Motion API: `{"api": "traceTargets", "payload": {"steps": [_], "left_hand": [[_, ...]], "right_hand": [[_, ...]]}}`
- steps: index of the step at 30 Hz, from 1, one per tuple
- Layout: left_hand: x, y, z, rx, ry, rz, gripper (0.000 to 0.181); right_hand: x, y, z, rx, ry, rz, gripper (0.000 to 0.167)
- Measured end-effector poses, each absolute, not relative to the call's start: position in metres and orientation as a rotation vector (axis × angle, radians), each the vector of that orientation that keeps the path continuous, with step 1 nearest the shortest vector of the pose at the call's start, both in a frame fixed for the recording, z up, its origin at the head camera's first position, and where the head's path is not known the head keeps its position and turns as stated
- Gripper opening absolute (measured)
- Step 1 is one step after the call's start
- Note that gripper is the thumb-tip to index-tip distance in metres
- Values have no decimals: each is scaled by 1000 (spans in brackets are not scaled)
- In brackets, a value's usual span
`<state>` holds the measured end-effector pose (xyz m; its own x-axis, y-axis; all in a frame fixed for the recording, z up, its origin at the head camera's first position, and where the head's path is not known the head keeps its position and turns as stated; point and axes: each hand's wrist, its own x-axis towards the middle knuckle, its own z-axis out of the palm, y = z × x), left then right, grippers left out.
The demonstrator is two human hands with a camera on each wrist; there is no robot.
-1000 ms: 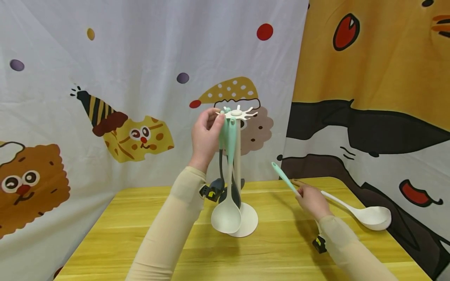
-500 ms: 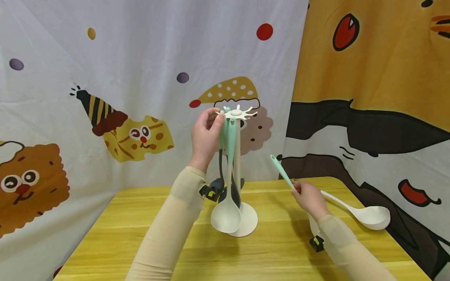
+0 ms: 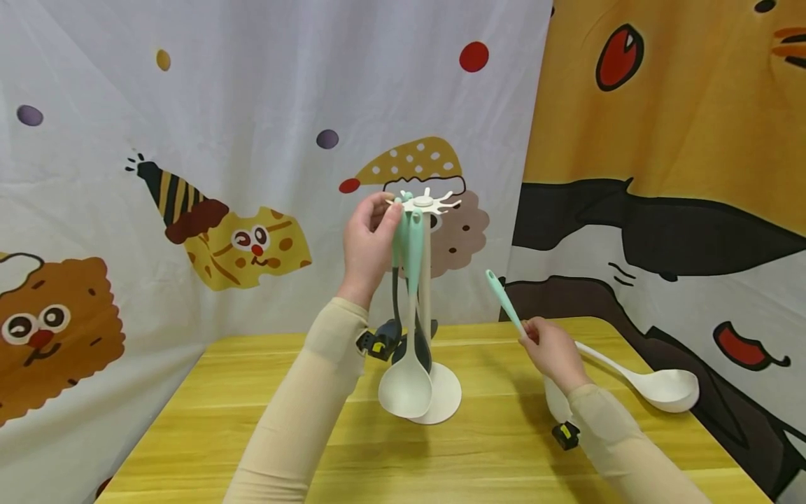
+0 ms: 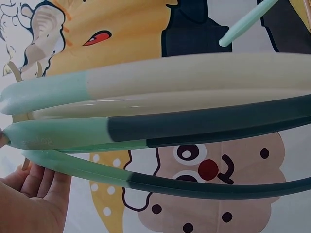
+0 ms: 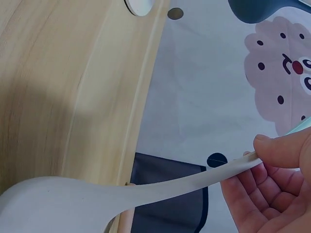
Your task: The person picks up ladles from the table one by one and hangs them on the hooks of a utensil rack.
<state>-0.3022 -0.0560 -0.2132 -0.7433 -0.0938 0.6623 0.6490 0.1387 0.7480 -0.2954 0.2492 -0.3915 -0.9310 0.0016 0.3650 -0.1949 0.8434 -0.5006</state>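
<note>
In the head view a white rack [image 3: 425, 280] stands on the table with several mint-handled utensils hung from its top hooks, a white ladle [image 3: 406, 387] in front. My left hand [image 3: 368, 245] pinches a mint handle at the hooks, on the rack's left side; the left wrist view shows the fingers [image 4: 47, 184] against the handle ends. My right hand [image 3: 557, 353] pinches a white utensil [image 5: 175, 188] by its shaft, the mint handle [image 3: 504, 297] pointing up and left. Its head is partly hidden behind the wrist in the head view.
A white ladle [image 3: 670, 390] lies at the right side of the yellow wood-grain table [image 3: 252, 406], its shaft running behind my right hand. The rack's round base [image 3: 446, 395] rests mid-table. A patterned cloth [image 3: 252, 105] hangs behind the table.
My right hand has risen slightly with the utensil, whose mint handle points more steeply up; more of its white head shows below the wrist. The left hand has stayed at the rack.
</note>
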Motion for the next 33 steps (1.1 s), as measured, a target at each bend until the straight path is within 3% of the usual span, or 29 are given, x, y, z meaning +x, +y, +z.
{"api": "traceTargets", "payload": {"steps": [33], "left_hand": [[-302, -54, -214, -541, -1842, -1673, 38]], "right_hand": [[-282, 223, -357, 265, -2320, 825, 14]]}}
